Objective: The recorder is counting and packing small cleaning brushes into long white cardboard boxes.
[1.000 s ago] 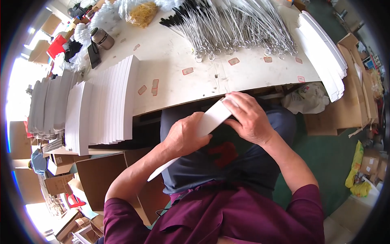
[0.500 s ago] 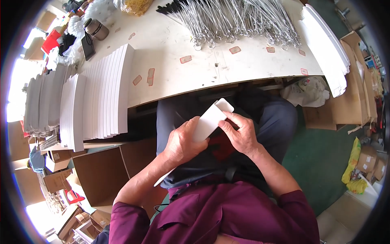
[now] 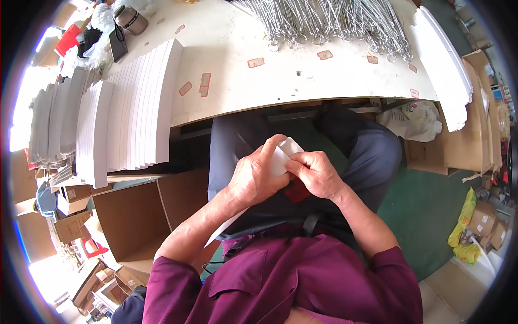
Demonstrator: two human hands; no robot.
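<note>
A long, slim white cardboard box (image 3: 278,162) slants across my lap, its far end tipped up between my hands. My left hand (image 3: 256,175) wraps around it near that end, index finger stretched along the top. The box's lower part runs beneath my left forearm and shows again beside it. At the end flap, my right hand (image 3: 317,174) pinches the white card between thumb and curled fingers. Part of the flap is hidden by the fingers. Something red, which I cannot make out, shows below my hands.
On the left stand rows of white boxes (image 3: 137,113). The table (image 3: 226,81) carries a pile of wire-handled brushes (image 3: 334,24), a flask (image 3: 131,20) and a phone (image 3: 117,46). Flat white cartons (image 3: 442,65) lie at its right end. Open brown cartons (image 3: 129,221) flank me.
My right hand has shifted inward and curled over the box's end flap. My left index finger now reaches up to the box's end. The view has tilted slightly.
</note>
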